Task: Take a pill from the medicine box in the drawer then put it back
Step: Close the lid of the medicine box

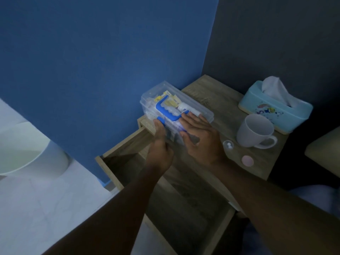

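Medicine box (176,105) sits on the desk (228,118) at its 9 o'clock edge; mug (254,131) at 3 o'clock of it, tissue box (276,107) behind that, open drawer (165,181) at 6.

left grip (159,144): bare, no ring | right grip (200,137): bare | forearms: bare, sleeveless in view

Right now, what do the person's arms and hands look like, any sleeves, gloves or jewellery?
Both forearms are bare as far as the frame shows, with no sleeves in view. The left hand and right hand wear no gloves. No rings, watch or bracelet can be seen, though the dim light and blur could hide small items.
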`<state>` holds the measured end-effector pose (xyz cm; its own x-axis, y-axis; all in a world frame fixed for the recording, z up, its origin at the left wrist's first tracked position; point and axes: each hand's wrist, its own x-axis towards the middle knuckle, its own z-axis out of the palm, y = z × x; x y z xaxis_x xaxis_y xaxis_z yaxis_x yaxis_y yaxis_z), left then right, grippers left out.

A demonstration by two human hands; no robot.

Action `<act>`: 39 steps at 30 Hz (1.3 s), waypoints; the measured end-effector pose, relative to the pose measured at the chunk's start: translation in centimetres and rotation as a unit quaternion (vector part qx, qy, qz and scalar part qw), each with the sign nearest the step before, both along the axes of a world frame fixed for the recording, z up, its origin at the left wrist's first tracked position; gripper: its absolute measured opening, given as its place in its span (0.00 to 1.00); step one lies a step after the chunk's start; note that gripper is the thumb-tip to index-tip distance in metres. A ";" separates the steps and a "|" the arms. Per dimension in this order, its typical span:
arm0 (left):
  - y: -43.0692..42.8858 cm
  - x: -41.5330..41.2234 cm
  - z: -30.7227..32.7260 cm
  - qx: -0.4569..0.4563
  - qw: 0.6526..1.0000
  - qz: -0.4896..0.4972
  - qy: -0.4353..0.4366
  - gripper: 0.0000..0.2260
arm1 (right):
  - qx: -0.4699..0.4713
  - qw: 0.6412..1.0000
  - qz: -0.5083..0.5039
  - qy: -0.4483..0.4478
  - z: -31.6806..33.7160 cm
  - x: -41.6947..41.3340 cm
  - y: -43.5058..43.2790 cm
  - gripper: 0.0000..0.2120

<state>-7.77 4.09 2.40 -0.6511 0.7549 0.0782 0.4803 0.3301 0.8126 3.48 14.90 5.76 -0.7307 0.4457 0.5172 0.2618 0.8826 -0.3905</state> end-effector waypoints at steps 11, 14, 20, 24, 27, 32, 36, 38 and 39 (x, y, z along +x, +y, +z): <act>-2.0 -5.1 5.3 0.006 0.999 0.024 0.032 0.24 | -0.275 0.951 -0.118 0.078 2.9 1.3 -0.3 0.22; -1.0 -7.0 7.1 0.011 0.997 0.047 0.053 0.21 | -0.337 0.915 -0.197 0.097 3.3 1.2 0.2 0.27; 3.3 -9.5 8.0 -0.059 0.994 0.083 -0.029 0.28 | -0.425 0.865 -0.260 0.052 3.2 -0.9 1.5 0.25; 4.8 -10.3 6.6 -0.076 0.990 0.101 -0.068 0.30 | -0.377 0.870 -0.311 0.060 2.6 -1.5 2.6 0.19; 4.6 -10.5 5.6 -0.034 0.989 0.102 -0.105 0.25 | -0.409 0.856 -0.308 0.077 1.9 -1.2 3.5 0.17; 4.6 -10.6 6.3 0.008 0.973 0.150 -0.176 0.21 | -0.463 0.822 -0.311 0.119 2.0 -0.3 3.6 0.13; 3.1 -8.4 6.2 0.039 0.958 0.187 -0.215 0.21 | -0.478 0.816 -0.305 0.115 2.5 1.4 2.6 0.06; 2.0 -7.4 6.4 0.049 0.955 0.185 -0.228 0.19 | -0.483 0.817 -0.293 0.118 2.8 2.5 1.7 0.11; 1.5 -7.0 6.7 0.054 0.951 0.187 -0.238 0.19 | -0.486 0.817 -0.285 0.122 3.0 2.9 1.2 0.13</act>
<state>-14.72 5.55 9.09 -0.8539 0.4672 -0.2291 -0.0859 0.3077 0.9476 6.42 16.14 8.73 -0.1894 0.9645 -0.1842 0.3327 -0.1134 -0.9362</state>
